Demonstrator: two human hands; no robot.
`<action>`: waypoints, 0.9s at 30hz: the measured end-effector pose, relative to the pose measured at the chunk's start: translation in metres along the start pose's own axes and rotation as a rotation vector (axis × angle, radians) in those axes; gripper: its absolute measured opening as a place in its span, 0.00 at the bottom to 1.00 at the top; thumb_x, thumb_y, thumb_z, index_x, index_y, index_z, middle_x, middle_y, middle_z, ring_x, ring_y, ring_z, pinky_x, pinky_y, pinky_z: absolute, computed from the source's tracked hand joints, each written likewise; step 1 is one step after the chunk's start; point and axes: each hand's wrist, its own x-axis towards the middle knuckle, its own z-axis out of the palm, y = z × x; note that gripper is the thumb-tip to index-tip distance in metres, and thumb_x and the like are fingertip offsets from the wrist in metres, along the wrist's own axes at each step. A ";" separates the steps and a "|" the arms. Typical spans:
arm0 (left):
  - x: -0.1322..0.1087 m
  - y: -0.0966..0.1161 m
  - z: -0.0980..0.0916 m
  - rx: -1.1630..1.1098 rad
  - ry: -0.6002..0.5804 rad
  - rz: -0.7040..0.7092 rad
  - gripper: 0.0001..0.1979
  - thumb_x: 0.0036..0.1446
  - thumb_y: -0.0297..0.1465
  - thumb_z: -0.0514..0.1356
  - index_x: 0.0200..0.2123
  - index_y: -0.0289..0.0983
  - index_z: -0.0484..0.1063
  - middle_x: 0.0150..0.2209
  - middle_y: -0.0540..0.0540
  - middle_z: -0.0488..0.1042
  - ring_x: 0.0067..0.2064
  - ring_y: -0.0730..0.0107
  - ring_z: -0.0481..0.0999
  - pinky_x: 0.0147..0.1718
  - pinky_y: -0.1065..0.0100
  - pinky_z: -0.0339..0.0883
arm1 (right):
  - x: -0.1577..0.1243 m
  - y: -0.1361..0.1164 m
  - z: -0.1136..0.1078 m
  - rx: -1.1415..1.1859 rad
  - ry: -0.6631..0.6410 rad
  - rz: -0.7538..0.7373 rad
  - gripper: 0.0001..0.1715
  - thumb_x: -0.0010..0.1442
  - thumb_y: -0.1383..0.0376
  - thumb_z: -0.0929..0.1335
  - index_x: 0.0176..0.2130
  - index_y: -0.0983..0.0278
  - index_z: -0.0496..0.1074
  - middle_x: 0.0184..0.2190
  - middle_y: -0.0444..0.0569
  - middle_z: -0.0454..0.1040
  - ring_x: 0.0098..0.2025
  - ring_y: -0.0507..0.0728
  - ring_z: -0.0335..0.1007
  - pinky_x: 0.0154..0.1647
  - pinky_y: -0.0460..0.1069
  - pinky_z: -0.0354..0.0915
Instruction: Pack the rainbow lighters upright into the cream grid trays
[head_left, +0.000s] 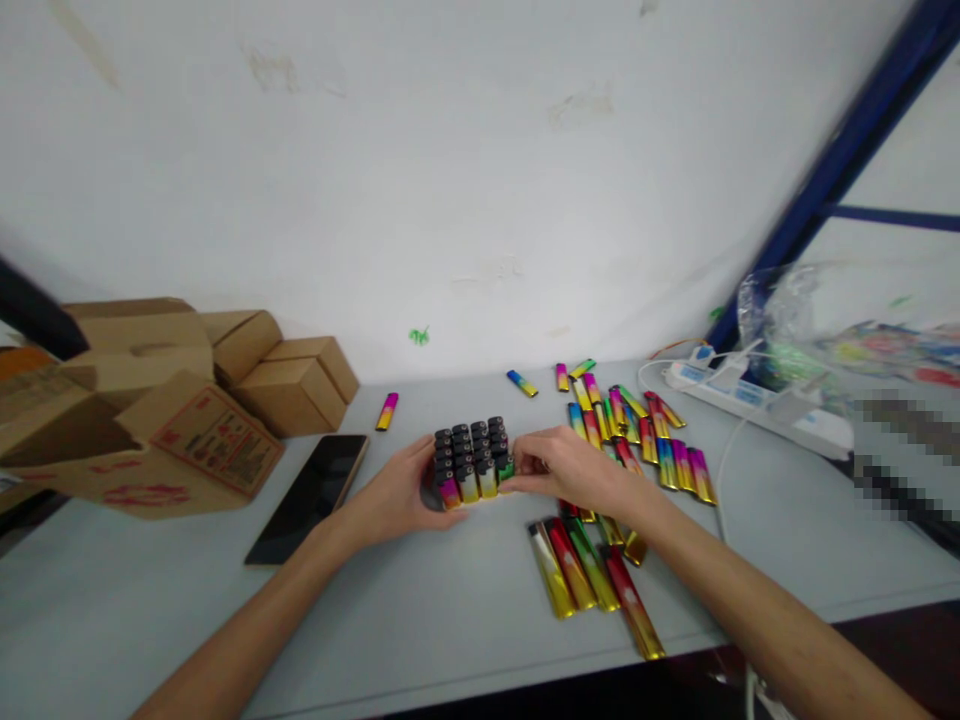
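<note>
Several lighters stand upright in a tight block of rows on the grey table, black tops up. Their shiny bodies in front show purple, white-yellow and green. Against the block's left side rests my left hand, its thumb along the front and its fingers curved round the back corner. My right hand presses on the right side with bent fingers, close to the green lighter at the front corner. Between them the two hands clasp the block. Its lower back part is hidden.
Loose coloured lighters lie scattered on the right, some under my right forearm. One lighter lies back left. A dark phone, an open cardboard box and smaller boxes are left. A power strip with cables lies right.
</note>
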 end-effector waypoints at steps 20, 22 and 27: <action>0.000 0.001 0.000 -0.024 -0.019 -0.042 0.29 0.48 0.39 0.74 0.53 0.37 0.76 0.54 0.39 0.79 0.54 0.47 0.79 0.52 0.54 0.77 | 0.007 0.095 -0.007 -0.556 0.230 0.090 0.29 0.77 0.59 0.63 0.70 0.66 0.67 0.71 0.63 0.67 0.72 0.70 0.63 0.71 0.66 0.62; 0.001 0.002 0.000 -0.025 -0.026 -0.043 0.29 0.48 0.39 0.74 0.53 0.36 0.76 0.54 0.37 0.79 0.55 0.46 0.79 0.53 0.53 0.77 | 0.015 0.093 -0.002 -0.573 0.166 0.075 0.28 0.78 0.59 0.60 0.71 0.65 0.67 0.74 0.60 0.63 0.74 0.70 0.60 0.73 0.68 0.58; 0.000 0.003 -0.001 -0.027 -0.020 -0.041 0.28 0.49 0.39 0.73 0.53 0.38 0.76 0.53 0.40 0.79 0.55 0.47 0.79 0.53 0.53 0.77 | 0.026 0.080 -0.007 -0.514 0.057 0.068 0.23 0.79 0.65 0.58 0.51 0.69 0.79 0.60 0.64 0.79 0.59 0.64 0.77 0.67 0.63 0.64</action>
